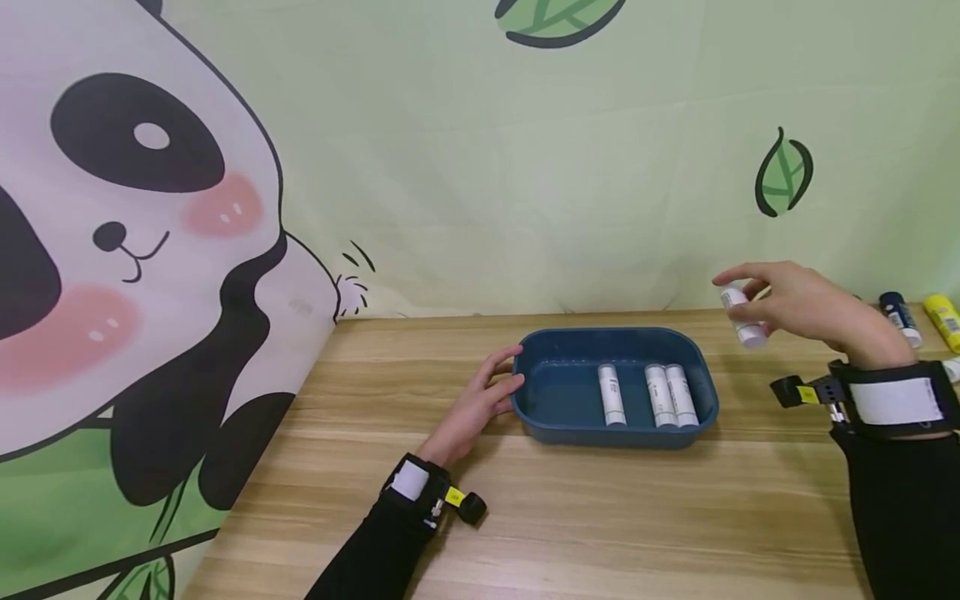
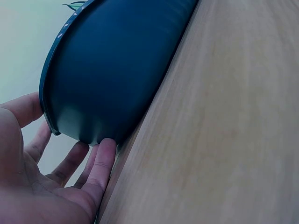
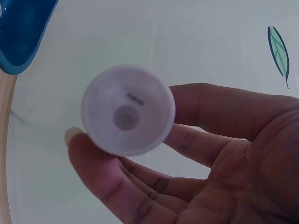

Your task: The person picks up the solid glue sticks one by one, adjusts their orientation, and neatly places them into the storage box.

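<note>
With its thumb and fingers, the right hand [image 1: 813,307] pinches a white glue stick [image 1: 750,334], tilted in the air to the right of a dark blue plastic bin [image 1: 615,437]. The round base of that stick faces the camera in the right wrist view. Inside the bin, three white glue sticks lie: one stick [image 1: 611,394] near the middle and two side by side [image 1: 670,396] toward the right. The left hand [image 1: 478,402] rests at the bin's left end, its fingertips [image 2: 106,147] against the outer wall.
At the right edge of the wooden table [image 1: 637,517] lie a dark blue glue stick [image 1: 900,318] and a yellow glue stick [image 1: 943,321]. A white object partly shows behind the right wrist strap. Behind the table hangs a printed cloth [image 1: 480,167] with a panda and leaves.
</note>
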A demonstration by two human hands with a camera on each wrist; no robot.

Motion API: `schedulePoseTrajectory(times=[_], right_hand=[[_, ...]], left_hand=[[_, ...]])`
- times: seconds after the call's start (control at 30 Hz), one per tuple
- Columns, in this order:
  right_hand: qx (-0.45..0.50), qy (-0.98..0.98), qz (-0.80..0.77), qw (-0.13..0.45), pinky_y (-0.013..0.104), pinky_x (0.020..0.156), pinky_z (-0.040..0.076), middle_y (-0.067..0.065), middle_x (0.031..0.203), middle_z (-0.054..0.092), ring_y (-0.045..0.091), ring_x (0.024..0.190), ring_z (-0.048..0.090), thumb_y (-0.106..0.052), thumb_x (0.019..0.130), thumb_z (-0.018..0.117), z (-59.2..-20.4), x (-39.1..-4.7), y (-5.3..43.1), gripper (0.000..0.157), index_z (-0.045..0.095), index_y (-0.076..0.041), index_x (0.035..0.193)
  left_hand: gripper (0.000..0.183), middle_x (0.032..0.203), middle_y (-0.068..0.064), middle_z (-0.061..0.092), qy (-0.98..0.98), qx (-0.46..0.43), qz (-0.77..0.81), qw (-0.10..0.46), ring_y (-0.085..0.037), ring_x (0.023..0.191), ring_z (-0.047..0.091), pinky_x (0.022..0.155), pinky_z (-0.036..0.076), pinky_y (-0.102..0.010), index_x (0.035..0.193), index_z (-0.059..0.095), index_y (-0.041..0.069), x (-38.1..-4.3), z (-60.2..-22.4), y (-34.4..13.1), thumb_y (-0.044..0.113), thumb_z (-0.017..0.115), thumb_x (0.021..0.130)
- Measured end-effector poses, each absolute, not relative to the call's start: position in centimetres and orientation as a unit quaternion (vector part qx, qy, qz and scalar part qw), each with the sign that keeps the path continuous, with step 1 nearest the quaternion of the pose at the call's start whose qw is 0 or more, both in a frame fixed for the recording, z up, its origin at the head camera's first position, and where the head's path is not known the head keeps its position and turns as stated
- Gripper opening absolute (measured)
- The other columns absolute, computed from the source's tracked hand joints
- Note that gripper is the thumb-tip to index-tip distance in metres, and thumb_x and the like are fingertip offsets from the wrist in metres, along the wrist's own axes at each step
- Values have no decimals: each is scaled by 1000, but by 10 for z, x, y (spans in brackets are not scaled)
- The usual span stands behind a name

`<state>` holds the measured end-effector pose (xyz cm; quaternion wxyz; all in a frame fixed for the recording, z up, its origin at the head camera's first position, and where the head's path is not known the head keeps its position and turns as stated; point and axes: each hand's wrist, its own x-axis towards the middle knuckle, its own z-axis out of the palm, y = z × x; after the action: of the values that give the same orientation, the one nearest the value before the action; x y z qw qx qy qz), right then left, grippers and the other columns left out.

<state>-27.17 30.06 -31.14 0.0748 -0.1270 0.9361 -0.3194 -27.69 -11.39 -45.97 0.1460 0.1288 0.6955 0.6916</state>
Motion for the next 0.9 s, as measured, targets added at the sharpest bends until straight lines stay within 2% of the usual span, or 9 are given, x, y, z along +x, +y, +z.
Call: schedulePoseTrajectory(times=[0.2,0.67,0.9], right_hand=[[-130,937,-316,73,37,71,56,43,132,48,37,96,62,-7,103,60,-311,-272,299,49,45,8,147],[-152,935,-315,56,32,66,56,40,130,54,37,99,63,-7,102,62,-307,-272,285,47,50,7,145],[-169,933,-315,51,33,66,56,36,127,60,32,95,66,-8,102,63,-311,-272,271,46,53,6,144]], left_hand=[[52,155,-13,35,697,127,690,145,-29,131,50,100,51,-34,158,43,26,-277,-460,-113,26,58,108],[52,156,-14,34,697,126,690,148,-30,130,49,98,50,-33,158,44,25,-277,-459,-113,26,58,108],[52,155,-14,34,695,125,692,148,-30,130,49,98,50,-33,158,43,24,-277,-459,-113,26,58,108]])
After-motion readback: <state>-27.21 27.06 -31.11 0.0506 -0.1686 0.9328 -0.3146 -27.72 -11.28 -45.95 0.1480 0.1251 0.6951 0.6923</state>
